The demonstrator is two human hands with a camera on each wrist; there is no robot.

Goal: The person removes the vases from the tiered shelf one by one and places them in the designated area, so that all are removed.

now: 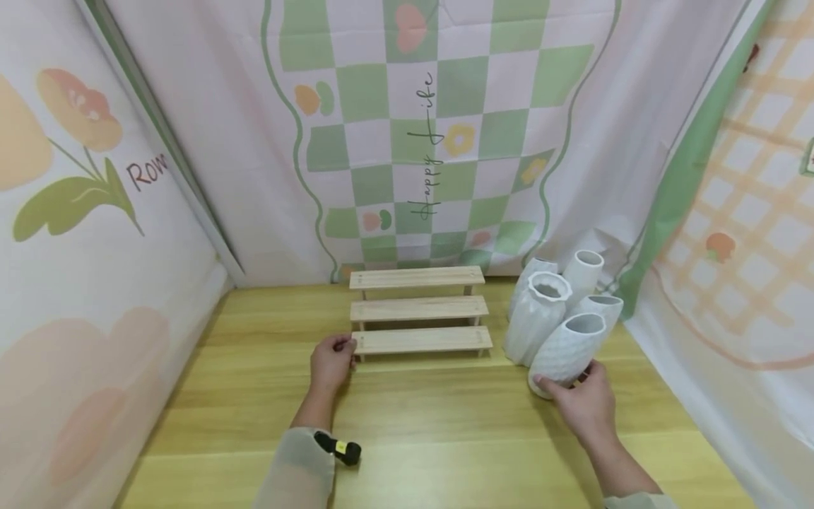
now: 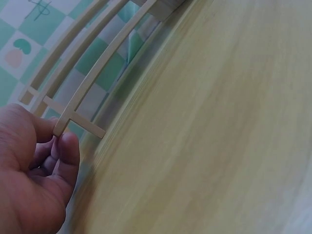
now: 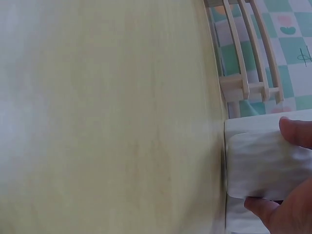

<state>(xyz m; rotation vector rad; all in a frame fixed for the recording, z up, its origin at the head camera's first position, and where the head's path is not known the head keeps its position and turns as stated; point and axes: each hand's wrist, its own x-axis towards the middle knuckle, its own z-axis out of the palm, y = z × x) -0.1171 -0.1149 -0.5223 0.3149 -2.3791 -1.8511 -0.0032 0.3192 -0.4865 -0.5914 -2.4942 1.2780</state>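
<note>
A three-step wooden shelf [image 1: 421,341] stands on the table near its back edge. At its front left corner, my left hand [image 1: 333,362] pinches the end of the lowest board [image 2: 92,73] between thumb and fingers. Off to the right, my right hand [image 1: 588,404] grips the lower part of a white textured vase [image 1: 564,351] with a slanted mouth, thumb on one side and fingers on the other. That vase is the front one of several white vases. Behind it on the left is a ribbed vase [image 1: 536,318] with a wavy rim.
A tall plain vase [image 1: 585,272] and another slant-mouthed vase [image 1: 607,307] stand close behind the gripped one. Printed cloth [image 1: 439,141] hangs behind the wooden table [image 1: 432,438] and at both sides. A black strap [image 1: 339,447] is on the left sleeve.
</note>
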